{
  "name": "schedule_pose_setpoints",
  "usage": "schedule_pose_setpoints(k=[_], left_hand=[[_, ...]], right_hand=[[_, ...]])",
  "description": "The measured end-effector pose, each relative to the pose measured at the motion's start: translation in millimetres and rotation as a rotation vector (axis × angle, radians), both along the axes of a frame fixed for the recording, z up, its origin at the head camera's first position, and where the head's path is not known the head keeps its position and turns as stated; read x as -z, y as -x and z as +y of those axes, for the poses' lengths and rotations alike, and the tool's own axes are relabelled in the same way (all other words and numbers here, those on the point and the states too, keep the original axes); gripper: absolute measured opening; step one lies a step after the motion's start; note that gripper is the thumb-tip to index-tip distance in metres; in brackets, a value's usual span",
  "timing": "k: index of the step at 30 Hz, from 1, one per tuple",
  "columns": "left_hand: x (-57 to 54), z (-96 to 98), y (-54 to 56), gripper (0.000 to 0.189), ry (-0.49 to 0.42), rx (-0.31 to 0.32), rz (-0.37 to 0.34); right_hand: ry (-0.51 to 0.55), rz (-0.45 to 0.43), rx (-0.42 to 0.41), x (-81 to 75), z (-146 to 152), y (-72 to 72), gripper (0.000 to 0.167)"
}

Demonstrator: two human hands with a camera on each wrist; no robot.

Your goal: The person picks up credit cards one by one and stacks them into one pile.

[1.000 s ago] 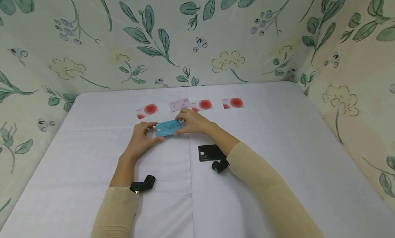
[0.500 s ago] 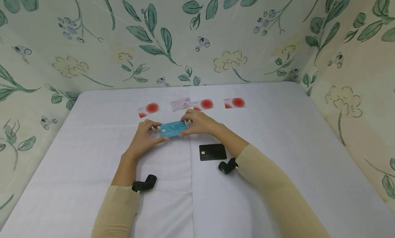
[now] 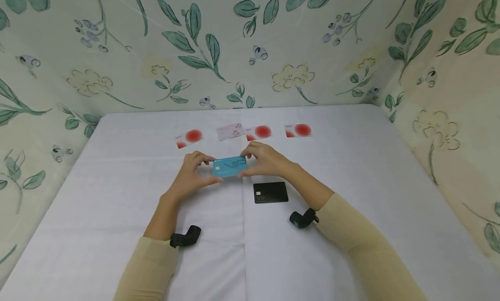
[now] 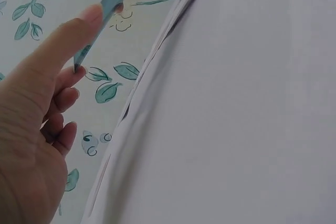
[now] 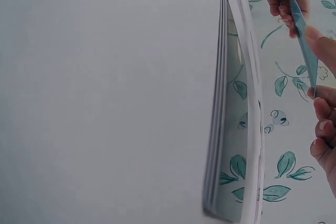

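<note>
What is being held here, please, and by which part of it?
The blue VIP card: the left grip pinches its left end, and the right grip its right end.

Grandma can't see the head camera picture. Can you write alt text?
A person's left grip and right grip hold a blue VIP card over a white table. A black VIP card lies nearer; three red-circled cards and a pink card lie beyond.
</note>
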State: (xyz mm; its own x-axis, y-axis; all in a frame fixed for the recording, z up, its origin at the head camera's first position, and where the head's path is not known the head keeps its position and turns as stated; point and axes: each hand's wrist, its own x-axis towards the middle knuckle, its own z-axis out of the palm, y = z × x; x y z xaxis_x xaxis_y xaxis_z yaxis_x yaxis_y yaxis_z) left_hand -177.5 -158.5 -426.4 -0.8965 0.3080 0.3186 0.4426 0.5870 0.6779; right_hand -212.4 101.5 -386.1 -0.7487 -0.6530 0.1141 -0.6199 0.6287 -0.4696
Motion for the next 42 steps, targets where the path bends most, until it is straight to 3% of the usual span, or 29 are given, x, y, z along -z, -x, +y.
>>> schedule_pose_setpoints(k=[15, 23, 34, 42], left_hand=[[-6.2, 24.3, -4.8, 0.058, 0.004, 0.062, 0.131], [-6.2, 40.1, -10.6, 0.056, -0.026, 0.117, 0.150], [-5.1, 64.2, -22.9, 0.060, 0.009, 0.183, 0.202], [-3.9, 72.8, -31.2, 0.059, -0.004, 0.199, 0.168]], right_hand=[[0.078, 0.074, 0.026, -6.8, 29, -19.4, 0.051], [0.105, 0.116, 0.031, -7.8, 45, -33.8, 0.051], [0.144, 0.224, 0.005, -2.7, 71, -55.4, 0.052], [0.192, 0.273, -0.026, 1.4, 82, -61.6, 0.052]])
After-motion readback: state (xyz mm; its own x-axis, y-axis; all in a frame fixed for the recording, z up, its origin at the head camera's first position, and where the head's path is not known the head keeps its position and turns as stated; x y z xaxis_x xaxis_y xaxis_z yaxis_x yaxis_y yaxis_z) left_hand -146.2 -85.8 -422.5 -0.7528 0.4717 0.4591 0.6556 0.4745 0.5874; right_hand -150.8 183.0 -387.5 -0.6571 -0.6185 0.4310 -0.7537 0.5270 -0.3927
